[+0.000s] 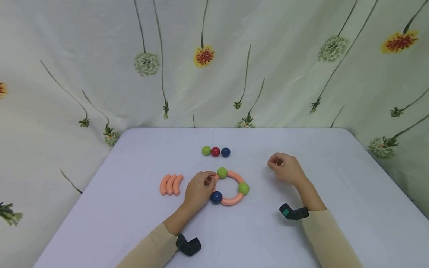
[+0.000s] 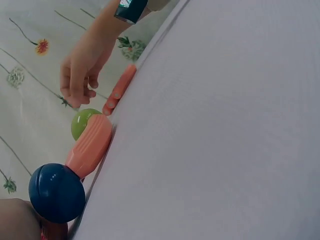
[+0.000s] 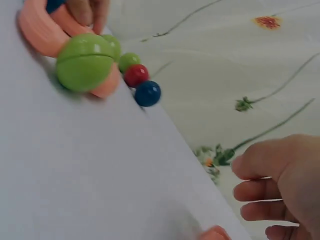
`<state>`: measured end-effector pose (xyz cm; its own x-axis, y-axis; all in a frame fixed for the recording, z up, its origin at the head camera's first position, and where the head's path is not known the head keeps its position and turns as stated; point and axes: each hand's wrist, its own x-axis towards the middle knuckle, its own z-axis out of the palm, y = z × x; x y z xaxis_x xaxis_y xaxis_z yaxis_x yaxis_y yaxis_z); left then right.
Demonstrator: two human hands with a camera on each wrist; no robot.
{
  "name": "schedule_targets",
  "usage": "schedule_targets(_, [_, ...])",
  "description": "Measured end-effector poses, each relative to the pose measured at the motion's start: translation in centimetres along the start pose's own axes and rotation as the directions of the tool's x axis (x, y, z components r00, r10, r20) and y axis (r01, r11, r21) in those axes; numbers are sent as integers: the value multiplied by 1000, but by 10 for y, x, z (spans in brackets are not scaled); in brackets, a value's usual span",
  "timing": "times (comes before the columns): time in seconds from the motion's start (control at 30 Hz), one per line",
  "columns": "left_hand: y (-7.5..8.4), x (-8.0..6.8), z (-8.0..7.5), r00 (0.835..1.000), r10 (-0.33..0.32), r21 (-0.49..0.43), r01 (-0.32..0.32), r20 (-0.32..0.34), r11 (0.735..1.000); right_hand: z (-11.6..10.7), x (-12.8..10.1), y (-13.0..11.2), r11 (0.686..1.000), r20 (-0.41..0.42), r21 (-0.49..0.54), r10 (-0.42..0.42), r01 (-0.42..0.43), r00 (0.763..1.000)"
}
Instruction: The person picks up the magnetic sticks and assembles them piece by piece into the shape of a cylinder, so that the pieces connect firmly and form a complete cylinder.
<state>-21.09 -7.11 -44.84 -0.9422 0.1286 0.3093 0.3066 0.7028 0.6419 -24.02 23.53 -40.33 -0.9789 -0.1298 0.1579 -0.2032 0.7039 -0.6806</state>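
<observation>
Floral cloth hangs behind and around a pale lilac worktop (image 1: 134, 223), which carries everything in view. Largest on it is the ring (image 1: 231, 188), lying flat near the middle: curved salmon-pink segments joined end to end by balls, two green and one dark blue, so the curve closes almost into a circle. Its near-left part is hidden under the left hand (image 1: 198, 191), whose fingertips curl onto the ring's left end by the top green ball, seemingly steadying or seating a piece there (what sits under the fingers cannot be made out). To the right of the ring, well apart from it, the right hand (image 1: 286, 169) hovers low with fingers loosely curled; whether it pinches anything small I cannot tell. Left of the ring lie three spare segments (image 1: 171, 184), side by side and touching. Beyond the ring sit three loose balls (image 1: 216, 151) in a row, green, red, blue.
</observation>
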Motion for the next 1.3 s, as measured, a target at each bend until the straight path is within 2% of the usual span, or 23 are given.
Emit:
schedule_targets(0.1, [-1,0,-1,1000,3,3,-3,-3,1000,-18,-2,11,995,-11,-92,46,-47,999])
schedule_targets(0.2, [0,0,-2,1000,12,1,-12,-5,1000,-28,-4,21,984,4,-166,66,-65,998])
schedule_targets(0.53, [-1,0,-1,1000,20,-7,-20,-1,1000,-33,-4,38,943,6,-318,107,-100,994])
schedule_targets(0.63, [-1,0,-1,1000,29,-9,-29,-4,1000,-33,-5,41,941,-1,-318,124,-118,992])
schedule_targets(0.83, [1,0,-2,1000,22,-1,-22,9,1000,-31,-6,46,958,11,-256,138,-131,990])
schedule_targets(1.07, [-1,0,0,1000,14,8,-14,9,1000,-33,-5,53,958,15,-212,198,-191,980])
schedule_targets(1.3, [-2,0,0,1000,15,12,-15,8,1000,-34,-6,60,953,-74,-167,245,-254,967])
